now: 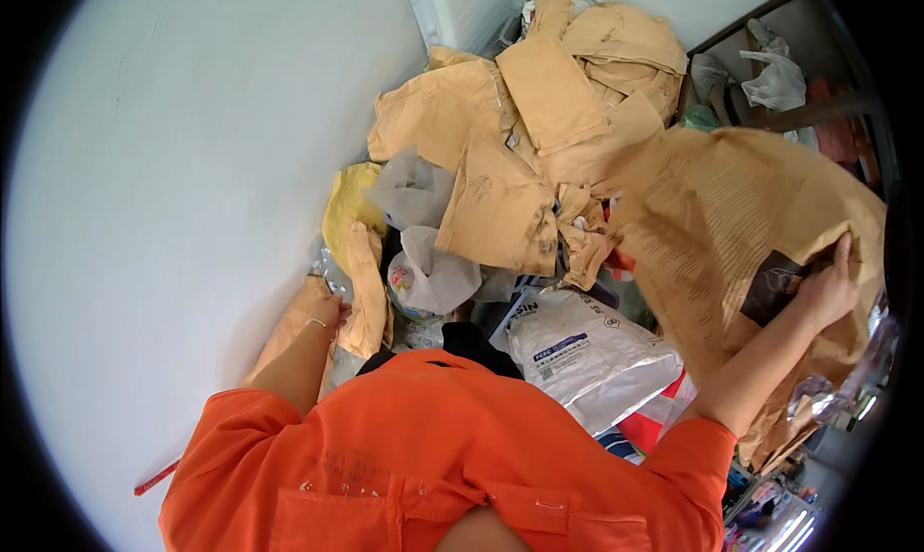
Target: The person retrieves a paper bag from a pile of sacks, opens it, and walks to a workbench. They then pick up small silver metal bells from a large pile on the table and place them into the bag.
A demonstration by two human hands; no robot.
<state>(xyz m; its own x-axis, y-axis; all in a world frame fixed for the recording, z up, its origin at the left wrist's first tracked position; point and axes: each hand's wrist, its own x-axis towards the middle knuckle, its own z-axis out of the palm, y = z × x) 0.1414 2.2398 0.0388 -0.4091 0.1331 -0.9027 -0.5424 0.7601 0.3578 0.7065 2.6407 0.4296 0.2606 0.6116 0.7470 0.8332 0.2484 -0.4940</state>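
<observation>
White wall flanks a bag pile where the right hand, fingers curled, holds up a paper sack at right, seemingly mid-handling and calling for steady support; the left hand has a grip I cannot tell.

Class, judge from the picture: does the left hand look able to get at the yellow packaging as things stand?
Probably yes: the left hand is close below the yellow packaging in the picture, and much of that lies uncovered, though crumpled brown paper overlaps its lower part.
</observation>
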